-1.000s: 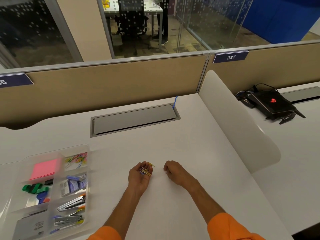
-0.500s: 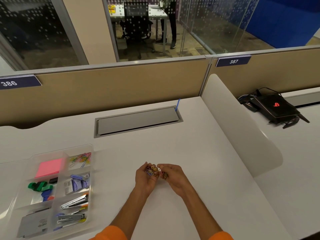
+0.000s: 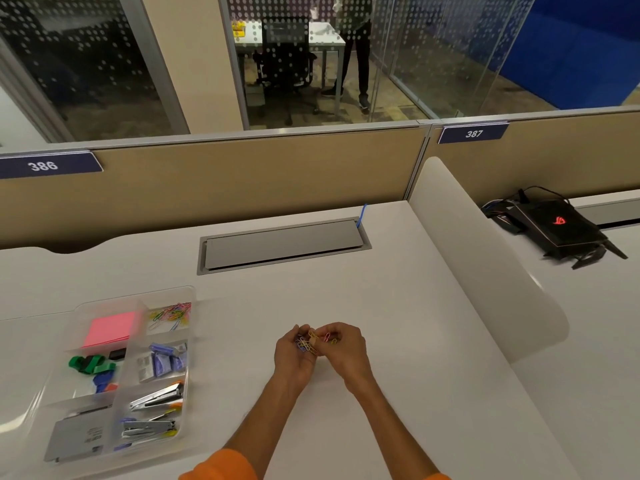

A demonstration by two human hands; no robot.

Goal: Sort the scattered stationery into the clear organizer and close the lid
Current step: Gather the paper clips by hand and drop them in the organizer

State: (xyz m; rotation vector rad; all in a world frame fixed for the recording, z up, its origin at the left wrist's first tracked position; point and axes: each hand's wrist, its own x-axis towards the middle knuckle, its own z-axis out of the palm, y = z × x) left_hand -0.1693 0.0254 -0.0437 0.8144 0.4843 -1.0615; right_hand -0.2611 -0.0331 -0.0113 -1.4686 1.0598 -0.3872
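Low centre of the frame, above a white table (image 3: 398,323): left hand (image 3: 291,356) cupped palm-up around a tangle of coloured paper clips (image 3: 306,344); right hand (image 3: 344,351) touching it, fingertips pinching a few clips at the heap's edge. At lower left, well apart from both hands: one clear organizer (image 3: 166,291), open, lid not plainly made out.

Likely step: gathering the last loose clips before carrying them over. To do it well: keep the left palm curled against spills, drop the pinched ones in, then tip the lot into the organizer's upper right compartment (image 3: 171,315), already holding clips.

Counted: two hands, one organizer, one pink pad of sticky notes (image 3: 110,329), two staplers (image 3: 157,398); clips too tangled to count.
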